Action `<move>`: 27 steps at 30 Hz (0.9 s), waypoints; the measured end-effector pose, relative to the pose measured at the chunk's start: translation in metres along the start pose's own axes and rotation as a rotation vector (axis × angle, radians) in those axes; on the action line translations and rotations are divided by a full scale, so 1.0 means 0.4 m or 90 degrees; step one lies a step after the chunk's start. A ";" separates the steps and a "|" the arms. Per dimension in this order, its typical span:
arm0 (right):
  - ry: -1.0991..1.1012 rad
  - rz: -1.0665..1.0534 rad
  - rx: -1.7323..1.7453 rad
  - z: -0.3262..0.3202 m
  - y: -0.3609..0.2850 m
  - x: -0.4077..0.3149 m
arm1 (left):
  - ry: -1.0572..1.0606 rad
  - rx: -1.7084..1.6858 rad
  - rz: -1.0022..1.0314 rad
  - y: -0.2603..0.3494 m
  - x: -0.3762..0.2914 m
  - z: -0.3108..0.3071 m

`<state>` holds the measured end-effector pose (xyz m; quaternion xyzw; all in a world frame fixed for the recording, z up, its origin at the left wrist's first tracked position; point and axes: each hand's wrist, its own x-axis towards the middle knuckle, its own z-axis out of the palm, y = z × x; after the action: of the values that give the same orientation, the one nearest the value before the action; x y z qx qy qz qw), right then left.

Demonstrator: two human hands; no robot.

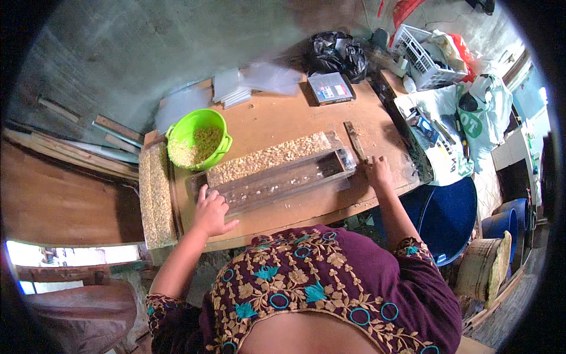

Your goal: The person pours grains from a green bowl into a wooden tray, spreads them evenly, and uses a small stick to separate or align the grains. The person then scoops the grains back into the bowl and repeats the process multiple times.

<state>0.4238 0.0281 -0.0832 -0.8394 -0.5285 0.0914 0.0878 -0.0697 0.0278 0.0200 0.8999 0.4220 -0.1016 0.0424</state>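
Note:
A long shallow wooden mould (274,186) with scattered pale crumbs lies across the table before me. My left hand (213,212) rests at its left end, fingers spread and thumb apart. Along the mould's far side runs a strip of pale soybean-like pieces (269,157). Just right of the mould, my right hand (379,171) is at the near end of a narrow flat wooden stick (355,140); whether the fingers grip it is unclear. A bright green plastic basin (197,139), partly filled with the same pale pieces and some browner matter, stands behind the mould's left end.
More packed pale strips (158,199) lie along the left edge of the wooden table (283,110). Stacked clear plastic sheets (232,88), a flat box (330,88) and a black plastic bag (338,55) are at the back. Blue barrels (449,221) stand at the right.

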 end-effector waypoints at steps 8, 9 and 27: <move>-0.139 0.023 0.267 -0.015 0.017 0.031 | 0.110 -0.124 0.002 0.164 0.133 0.044; -0.162 0.081 0.416 -0.040 0.013 0.017 | 0.124 -0.141 0.004 0.176 0.144 0.053; 0.003 -0.214 0.159 -0.188 -0.295 -0.176 | 0.220 -0.181 -0.244 -0.012 -0.109 0.148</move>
<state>0.3094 0.0109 0.0227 -0.7221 -0.6457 0.1383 0.2061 -0.1092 -0.0116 -0.0283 0.7926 0.5955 0.1068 0.0756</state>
